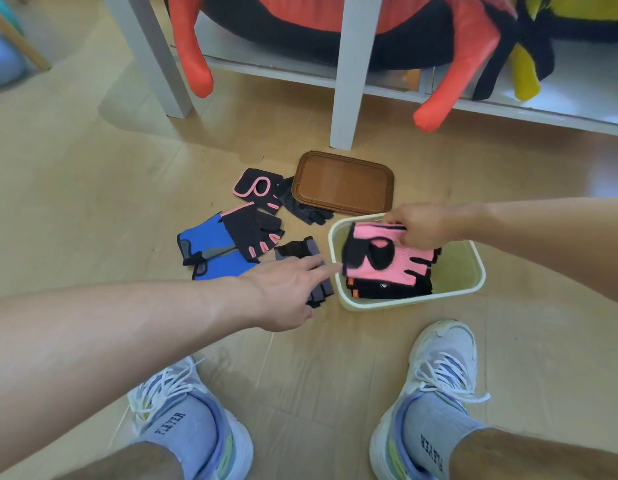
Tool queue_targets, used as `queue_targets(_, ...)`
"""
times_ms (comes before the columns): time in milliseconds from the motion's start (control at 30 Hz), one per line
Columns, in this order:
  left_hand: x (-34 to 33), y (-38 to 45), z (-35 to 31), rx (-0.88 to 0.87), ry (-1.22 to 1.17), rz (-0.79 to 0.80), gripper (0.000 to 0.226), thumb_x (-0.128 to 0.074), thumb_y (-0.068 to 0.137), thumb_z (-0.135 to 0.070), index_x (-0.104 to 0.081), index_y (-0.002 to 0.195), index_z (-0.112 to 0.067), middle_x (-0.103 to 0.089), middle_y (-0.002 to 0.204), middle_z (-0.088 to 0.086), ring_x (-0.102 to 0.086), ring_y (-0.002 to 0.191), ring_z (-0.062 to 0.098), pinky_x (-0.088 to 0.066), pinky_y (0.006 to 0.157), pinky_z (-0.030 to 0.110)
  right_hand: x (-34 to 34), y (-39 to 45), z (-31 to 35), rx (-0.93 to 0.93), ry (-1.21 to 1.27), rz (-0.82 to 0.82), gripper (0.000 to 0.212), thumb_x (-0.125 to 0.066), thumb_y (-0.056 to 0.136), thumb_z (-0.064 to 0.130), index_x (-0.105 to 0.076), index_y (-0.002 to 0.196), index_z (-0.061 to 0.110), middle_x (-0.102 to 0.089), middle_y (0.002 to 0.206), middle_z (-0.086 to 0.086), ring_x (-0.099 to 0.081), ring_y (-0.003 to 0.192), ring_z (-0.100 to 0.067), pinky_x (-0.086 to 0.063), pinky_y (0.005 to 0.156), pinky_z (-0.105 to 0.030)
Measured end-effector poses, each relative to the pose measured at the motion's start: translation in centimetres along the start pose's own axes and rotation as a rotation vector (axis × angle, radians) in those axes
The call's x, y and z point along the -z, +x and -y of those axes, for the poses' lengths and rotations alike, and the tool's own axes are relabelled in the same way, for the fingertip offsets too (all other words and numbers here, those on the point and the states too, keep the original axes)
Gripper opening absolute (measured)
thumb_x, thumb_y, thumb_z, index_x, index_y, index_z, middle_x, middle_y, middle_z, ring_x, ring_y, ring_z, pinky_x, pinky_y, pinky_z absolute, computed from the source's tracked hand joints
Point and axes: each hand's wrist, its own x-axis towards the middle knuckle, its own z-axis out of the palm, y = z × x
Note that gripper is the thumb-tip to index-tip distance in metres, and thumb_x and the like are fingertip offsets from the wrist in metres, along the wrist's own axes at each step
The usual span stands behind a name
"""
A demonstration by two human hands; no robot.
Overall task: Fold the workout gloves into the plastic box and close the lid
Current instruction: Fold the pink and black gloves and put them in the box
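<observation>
Reaching in from the right edge of the frame, the person's right hand point(427, 225) pinches the top edge of a pink workout glove point(387, 254) over the pale plastic box point(473, 271) at centre right, where a black glove point(390, 289) already lies. The left hand point(286, 292), arm stretched from the lower left, is loose and grasps nothing, its forefinger extended toward the box's near left corner above a grey glove point(318, 287). Blue gloves point(210, 244) and black-and-pink gloves point(255, 230) lie left of the box; the brown lid point(342, 183) rests on the floor above it.
</observation>
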Motion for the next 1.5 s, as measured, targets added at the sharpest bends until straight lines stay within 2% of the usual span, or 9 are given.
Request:
queue_targets(300, -0.8, 1.6, -1.0, -0.013, 0.106, 0.086, 0.078, -0.05, 0.1, -0.027, -0.005, 0.164, -0.034, 0.01, 0.173, 0.001, -0.014, 0.158, 0.025, -0.033, 0.12, 0.042, -3.6, 2.8, -0.7, -0.08, 0.075, 0.149, 0.036, -0.04, 0.098, -0.002, -0.06, 0.092, 0.028, -0.059, 0.083, 0.009, -0.053, 0.081, -0.016, -0.039, 0.058, -0.025)
queue_targets(433, -1.2, 1.8, -0.7, -0.009, 0.101, 0.079, 0.08, -0.052, 0.099, -0.026, -0.005, 0.163, -0.036, 0.015, 0.172, -0.001, -0.011, 0.158, 0.024, -0.035, 0.12, 0.044, -4.1, 3.6, 0.0, -0.108, 0.034, 0.198, 0.033, -0.04, 0.102, 0.004, -0.067, 0.112, 0.02, -0.067, 0.099, 0.001, -0.057, 0.093, -0.022, -0.045, 0.066, -0.025)
queue_targets(600, -1.7, 1.7, -0.2, -0.02, 0.092, 0.074, 0.082, -0.053, 0.099, -0.028, -0.003, 0.163, -0.037, 0.014, 0.173, -0.002, -0.008, 0.159, 0.023, -0.03, 0.123, 0.043, -6.1, 2.8, 0.2, -0.188, -0.401, -0.013, 0.021, -0.052, 0.095, 0.01, -0.066, 0.11, 0.011, -0.069, 0.112, -0.009, -0.063, 0.092, -0.028, -0.051, 0.074, -0.036)
queue_targets(733, -2.1, 1.4, 0.0, -0.027, 0.091, 0.064, 0.082, -0.054, 0.1, -0.029, -0.003, 0.164, -0.036, 0.016, 0.172, -0.004, -0.008, 0.159, 0.022, -0.03, 0.123, 0.041, -7.5, 2.4, -0.1, -0.078, -0.55, -0.269, 0.044, -0.058, 0.09, 0.014, -0.048, 0.132, 0.015, -0.058, 0.128, -0.006, -0.061, 0.113, -0.029, -0.041, 0.072, -0.037)
queue_targets(867, -2.2, 1.5, 0.0, -0.035, 0.094, 0.062, 0.082, -0.054, 0.1, -0.03, -0.003, 0.164, -0.036, 0.015, 0.172, -0.005, -0.008, 0.159, 0.021, -0.031, 0.122, 0.042, -8.2, 2.4, 0.1, 0.006, -0.353, -0.282, 0.043, -0.053, 0.094, 0.029, -0.047, 0.136, 0.021, -0.062, 0.13, -0.001, -0.062, 0.115, -0.027, -0.051, 0.08, -0.037)
queue_targets(1033, -2.1, 1.6, -0.2, -0.044, 0.096, 0.058, 0.081, -0.053, 0.1, -0.03, -0.003, 0.164, -0.035, 0.014, 0.172, -0.005, -0.007, 0.159, 0.02, -0.031, 0.123, 0.043, -8.5, 2.0, 1.6, -0.017, -0.19, -0.273, 0.065, -0.061, 0.091, 0.053, -0.038, 0.147, 0.027, -0.065, 0.132, 0.004, -0.064, 0.118, -0.025, -0.052, 0.083, -0.036)
queue_targets(1133, -2.1, 1.6, -0.2, -0.041, 0.098, 0.062, 0.082, -0.054, 0.1, -0.031, -0.003, 0.164, -0.035, 0.015, 0.172, -0.005, -0.007, 0.16, 0.02, -0.029, 0.124, 0.042, -8.6, 2.7, 1.5, -0.14, -0.08, -0.268, 0.068, -0.069, 0.089, 0.049, -0.042, 0.146, 0.025, -0.066, 0.13, 0.006, -0.062, 0.122, -0.024, -0.044, 0.08, -0.034)
queue_targets(1367, -2.4, 1.6, 0.0, -0.043, 0.092, 0.061, 0.083, -0.054, 0.1, -0.032, -0.002, 0.164, -0.035, 0.016, 0.172, -0.006, -0.008, 0.159, 0.02, -0.03, 0.123, 0.042, -8.9, 3.1, 0.7, -0.152, -0.099, -0.146, 0.078, -0.08, 0.08, 0.043, -0.043, 0.148, 0.032, -0.057, 0.132, -0.001, -0.059, 0.122, -0.028, -0.052, 0.09, -0.04)
queue_targets(1500, -2.5, 1.6, 0.1, -0.041, 0.085, 0.064, 0.084, -0.055, 0.099, -0.032, -0.002, 0.164, -0.036, 0.016, 0.172, -0.006, -0.007, 0.16, 0.02, -0.028, 0.124, 0.042, -8.6, 2.8, 0.8, -0.091, -0.188, -0.133, 0.058, -0.078, 0.083, 0.044, -0.057, 0.134, 0.025, -0.054, 0.124, -0.003, -0.054, 0.12, -0.028, -0.049, 0.085, -0.038)
